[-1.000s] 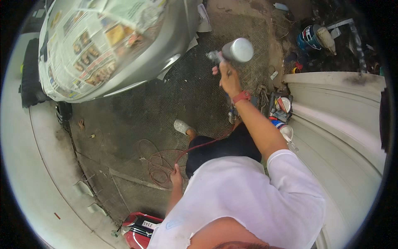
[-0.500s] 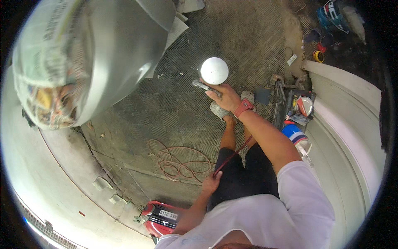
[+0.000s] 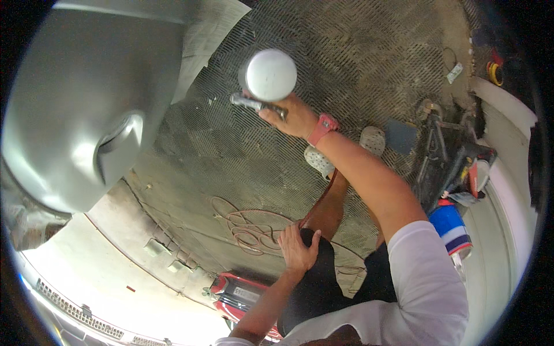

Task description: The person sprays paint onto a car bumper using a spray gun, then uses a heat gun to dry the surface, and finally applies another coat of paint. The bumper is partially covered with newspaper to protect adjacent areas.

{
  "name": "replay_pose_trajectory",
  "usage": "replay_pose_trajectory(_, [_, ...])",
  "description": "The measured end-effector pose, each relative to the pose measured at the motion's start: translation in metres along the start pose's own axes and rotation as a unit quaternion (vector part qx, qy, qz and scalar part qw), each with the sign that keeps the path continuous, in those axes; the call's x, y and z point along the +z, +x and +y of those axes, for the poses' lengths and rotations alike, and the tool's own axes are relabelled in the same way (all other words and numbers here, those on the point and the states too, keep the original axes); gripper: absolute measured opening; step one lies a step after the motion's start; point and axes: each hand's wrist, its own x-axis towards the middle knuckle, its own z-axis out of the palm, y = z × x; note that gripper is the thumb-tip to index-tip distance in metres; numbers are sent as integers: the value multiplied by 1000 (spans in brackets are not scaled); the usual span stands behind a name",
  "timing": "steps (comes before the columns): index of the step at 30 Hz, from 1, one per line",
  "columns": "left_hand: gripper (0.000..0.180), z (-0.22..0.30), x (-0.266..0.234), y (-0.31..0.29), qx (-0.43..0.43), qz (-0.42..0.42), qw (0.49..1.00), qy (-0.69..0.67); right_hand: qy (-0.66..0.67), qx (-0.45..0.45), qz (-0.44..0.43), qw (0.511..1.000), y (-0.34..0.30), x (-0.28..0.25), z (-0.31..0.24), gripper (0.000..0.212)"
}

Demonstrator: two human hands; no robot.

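Observation:
My right hand (image 3: pixel 294 117) is closed around the grip of a metal spray gun (image 3: pixel 249 102), with a round white cup (image 3: pixel 271 75) on top. The gun points left, toward a smooth grey car body panel (image 3: pixel 75 109), and stands apart from it. A reddish air hose (image 3: pixel 321 199) runs down from behind my right forearm along my leg. My left hand (image 3: pixel 299 249) lies at my knee with its fingers stretched and thumb apart, its fingertips beside the hose. Whether it touches the hose I cannot tell.
Masking paper (image 3: pixel 216 32) hangs by the panel's edge. Coiled hose (image 3: pixel 248 228) lies on the ridged floor. On the right stand a black trolley (image 3: pixel 430 155) with tools, a blue and white container (image 3: pixel 450 228) and a pale car body (image 3: pixel 496 242). A red car (image 3: pixel 242 291) is near the bottom.
My right hand has moved left and up in view with the spray gun. My left hand, earlier closed on the hose, has opened at my knee. The view has shifted nearer the grey panel.

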Motion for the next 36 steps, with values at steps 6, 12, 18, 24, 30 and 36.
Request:
replay_pose_trajectory(6, [84, 10, -22, 31, 20, -29, 999, -1, 171, 40, 141, 974, 103, -41, 31, 48])
replay_pose_trajectory(12, [98, 1, -24, 44, 22, -58, 998, 21, 118, 28, 224, 967, 187, -86, 28, 60])
replay_pose_trajectory(18, [101, 2, -33, 49, 6, -76, 997, 14, 65, -109, 233, 964, 129, -28, 32, 47])
replay_pose_trajectory(24, [99, -1, -30, 49, 3, -90, 996, 27, -99, -127, 117, 980, 10, 67, 53, 52])
replay_pose_trajectory(30, [94, 0, -30, 44, 7, -85, 996, 34, 36, -5, -214, 976, -2, 112, -7, 53])
replay_pose_trajectory(36, [90, 11, -33, 42, -10, -112, 993, 44, 49, -56, -176, 982, 17, 140, -27, 50])
